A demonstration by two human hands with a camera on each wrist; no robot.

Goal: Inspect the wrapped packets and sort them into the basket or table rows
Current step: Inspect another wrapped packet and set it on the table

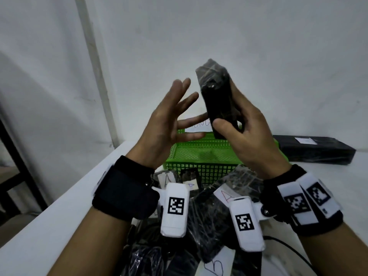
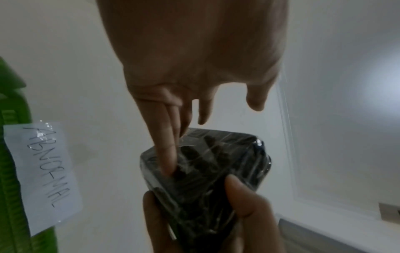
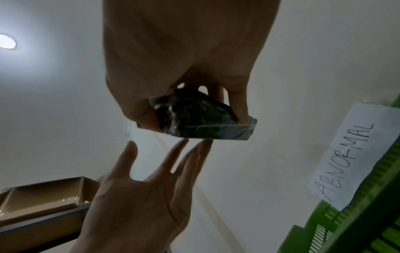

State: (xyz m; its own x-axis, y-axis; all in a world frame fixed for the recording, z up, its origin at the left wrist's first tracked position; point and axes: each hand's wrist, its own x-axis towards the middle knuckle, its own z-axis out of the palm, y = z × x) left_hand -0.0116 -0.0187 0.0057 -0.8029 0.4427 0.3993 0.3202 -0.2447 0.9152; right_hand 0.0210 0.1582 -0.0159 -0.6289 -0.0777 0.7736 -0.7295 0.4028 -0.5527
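Note:
My right hand (image 1: 239, 120) grips a black packet (image 1: 216, 96) wrapped in clear film and holds it upright above the green basket (image 1: 199, 156). The thumb lies on its near face and the fingers are behind it. My left hand (image 1: 175, 114) is open beside the packet with its fingers spread and straight. In the left wrist view one fingertip (image 2: 168, 167) touches the packet (image 2: 216, 162). Seen from the right wrist, the left hand's fingertips (image 3: 201, 145) meet the packet (image 3: 205, 123) from below. The basket carries a paper label (image 2: 43, 171) reading ABNORMAL.
A pile of several wrapped black packets (image 1: 209, 220), some with paper tags, lies on the white table (image 1: 69, 206) near me, in front of the basket. A long black box (image 1: 314, 150) lies at the back right. An open cardboard box (image 3: 43, 196) stands to the left.

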